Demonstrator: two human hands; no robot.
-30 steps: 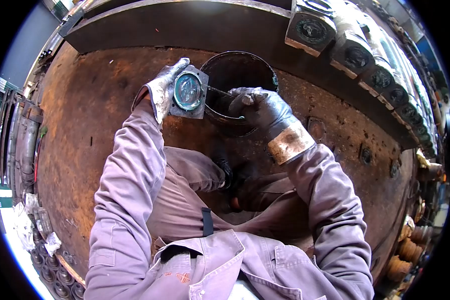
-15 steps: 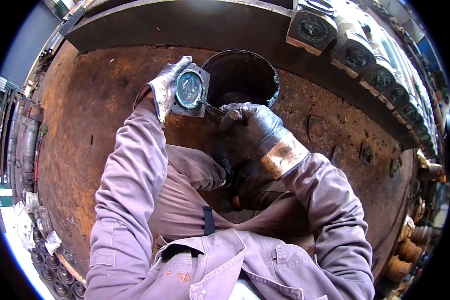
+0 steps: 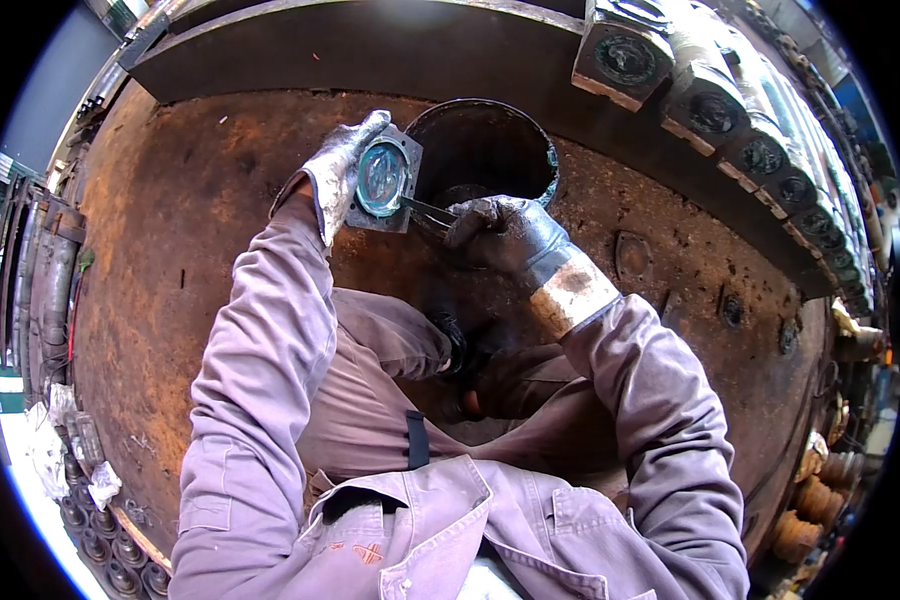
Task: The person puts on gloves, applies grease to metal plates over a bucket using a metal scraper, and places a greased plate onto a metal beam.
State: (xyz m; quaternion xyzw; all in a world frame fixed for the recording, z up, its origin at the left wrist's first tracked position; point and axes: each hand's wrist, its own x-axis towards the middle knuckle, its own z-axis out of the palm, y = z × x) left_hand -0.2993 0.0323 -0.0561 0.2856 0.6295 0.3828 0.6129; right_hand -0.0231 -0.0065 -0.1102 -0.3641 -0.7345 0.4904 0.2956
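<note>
My gloved left hand (image 3: 338, 165) grips a square metal flange plate (image 3: 395, 217) by its left side, tilted up beside the bucket. Blue-green grease (image 3: 381, 178) coats the round recess in the plate's face. In my gloved right hand (image 3: 510, 238) is a thin metal tool (image 3: 428, 208), its tip touching the lower right rim of the recess. The tool's handle is hidden inside my fist, so its exact kind does not show. Just behind both hands stands a dark round bucket (image 3: 482, 150), with blue-green smears on its right rim.
A rusty metal surface (image 3: 160, 290) spreads around me, with a square flange plate (image 3: 633, 257) and small round parts (image 3: 732, 306) lying at right. Along the back runs a steel beam (image 3: 370, 60). Square-ended cylinders (image 3: 625, 60) line the upper right. Pipes (image 3: 45, 270) are stacked at left.
My right hand has shifted slightly right, showing more of the thin tool. The plate in my left hand has moved a little to the right.
</note>
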